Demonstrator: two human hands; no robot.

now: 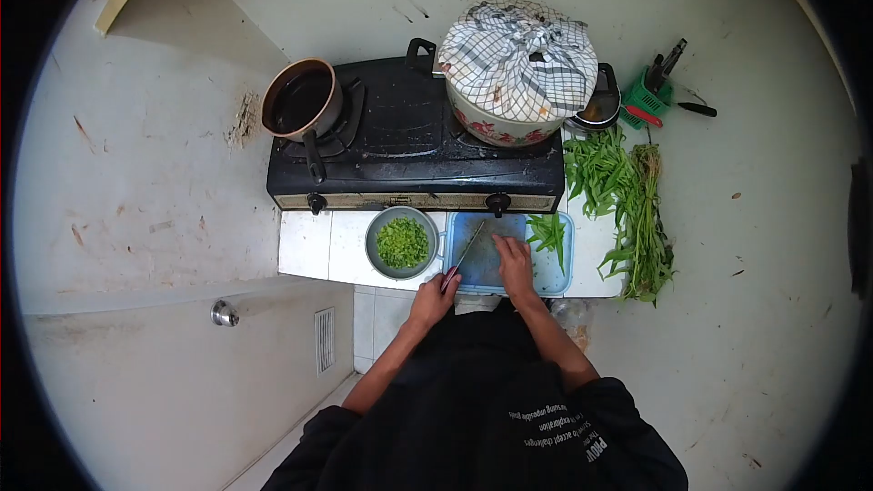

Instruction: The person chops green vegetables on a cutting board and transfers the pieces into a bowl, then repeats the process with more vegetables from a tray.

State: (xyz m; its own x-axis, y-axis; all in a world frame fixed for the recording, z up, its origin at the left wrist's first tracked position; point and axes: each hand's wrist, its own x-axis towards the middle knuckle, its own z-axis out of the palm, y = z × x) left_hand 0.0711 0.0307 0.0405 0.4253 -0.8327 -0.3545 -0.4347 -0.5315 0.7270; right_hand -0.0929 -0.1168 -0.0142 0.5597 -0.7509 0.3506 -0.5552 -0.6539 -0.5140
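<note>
My left hand [432,300] is wrapped round the handle of a knife [470,243], whose blade points up and away over a blue cutting board [462,284]. Over the same board is my right hand [516,271], its fingers stretched forward and slightly apart, with nothing visible in them. A few green leaves [546,233] lie on the board's right side, just beyond that hand. Left of the board stands a grey bowl [370,245] holding finely chopped greens [402,244].
Bunches of leafy greens [637,209] lie on the white tiled counter [305,245] at right. Behind is a black gas stove [400,168] with a saucepan [314,127] and a large cloth-covered pot [496,132]. A green basket [647,98] holds knives at the back right.
</note>
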